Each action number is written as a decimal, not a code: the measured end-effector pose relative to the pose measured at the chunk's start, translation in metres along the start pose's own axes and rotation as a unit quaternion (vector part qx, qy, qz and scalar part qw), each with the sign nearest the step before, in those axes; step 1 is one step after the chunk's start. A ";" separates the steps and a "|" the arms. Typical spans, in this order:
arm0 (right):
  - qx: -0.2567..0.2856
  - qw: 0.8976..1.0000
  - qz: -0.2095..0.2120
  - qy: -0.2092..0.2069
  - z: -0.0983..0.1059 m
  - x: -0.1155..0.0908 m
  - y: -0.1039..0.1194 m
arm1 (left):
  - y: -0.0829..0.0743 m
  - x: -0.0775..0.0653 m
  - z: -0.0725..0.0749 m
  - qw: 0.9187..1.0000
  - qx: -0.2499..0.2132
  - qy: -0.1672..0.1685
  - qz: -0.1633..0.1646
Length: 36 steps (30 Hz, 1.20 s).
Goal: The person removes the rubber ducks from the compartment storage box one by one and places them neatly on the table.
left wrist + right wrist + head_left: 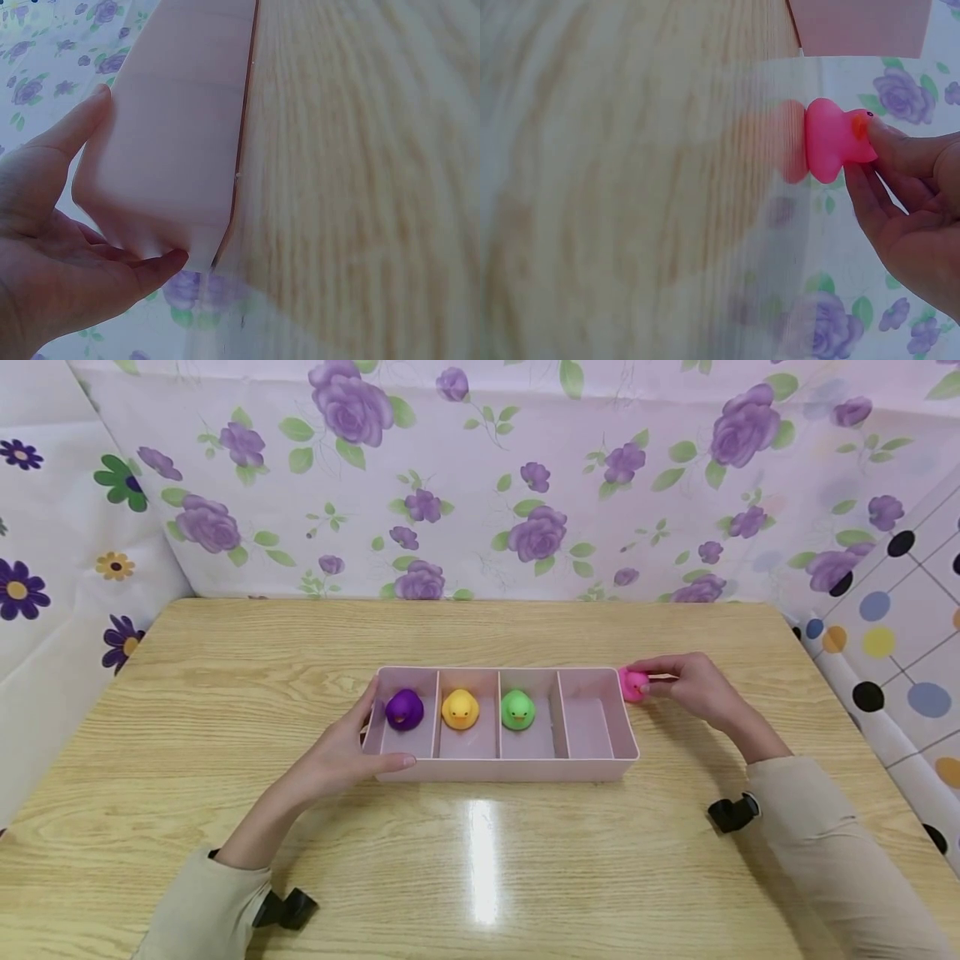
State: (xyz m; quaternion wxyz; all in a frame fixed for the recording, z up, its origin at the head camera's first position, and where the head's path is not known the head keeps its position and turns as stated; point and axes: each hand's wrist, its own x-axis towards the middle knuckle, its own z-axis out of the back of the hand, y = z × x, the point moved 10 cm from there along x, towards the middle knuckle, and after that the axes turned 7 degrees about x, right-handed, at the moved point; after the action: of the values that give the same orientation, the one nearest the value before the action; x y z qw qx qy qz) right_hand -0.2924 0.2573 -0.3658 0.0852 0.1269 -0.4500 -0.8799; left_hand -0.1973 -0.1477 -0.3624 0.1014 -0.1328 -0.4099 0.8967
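Duck (633,687) pinched in right hand (693,689)

Bright pink with an orange bill, it sits on the wood-grain table (337,635), just outside the right end wall of the pale pink tray (517,770) and apart from it. The right hand is nearly closed, thumb and fingertips narrowed on the head. The left hand (348,752) spreads wider and grips the tray's left end, thumb along the front rim, fingers round the end wall. Of four compartments, the leftmost holds a purple duck (404,710), the next a yellow duck (461,710), the third a green duck (517,710). Beige sleeves (802,797) cover the forearms. Behind the table hangs a purple-flowered cloth (465,485).
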 end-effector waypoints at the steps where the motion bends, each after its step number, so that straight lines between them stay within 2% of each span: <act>1: 0.002 1.000 0.000 0.003 0.000 0.000 0.000 | 0.000 0.000 0.000 1.000 0.000 -0.001 -0.001; 8: 0.006 1.000 0.001 0.008 0.000 0.000 0.000 | 0.000 0.000 0.000 1.000 -0.002 0.001 0.000; 19: 0.006 1.000 0.019 -0.018 0.020 -0.011 0.010 | 0.000 0.000 -0.001 1.000 0.001 0.004 0.000; 28: 0.001 0.999 0.042 -0.023 0.016 -0.015 0.028 | 0.000 0.000 -0.001 1.000 0.000 0.002 0.000; 36: -0.001 0.999 0.034 -0.024 0.009 -0.021 0.042 | 0.000 0.000 0.000 1.000 0.007 0.000 0.000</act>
State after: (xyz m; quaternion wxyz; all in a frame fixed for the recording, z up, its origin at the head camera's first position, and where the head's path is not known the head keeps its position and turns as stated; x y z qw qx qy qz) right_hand -0.2733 0.2454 -0.3239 0.1041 0.0902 -0.4555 -0.8795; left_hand -0.1971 -0.1477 -0.3624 0.1024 -0.1315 -0.4036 0.8996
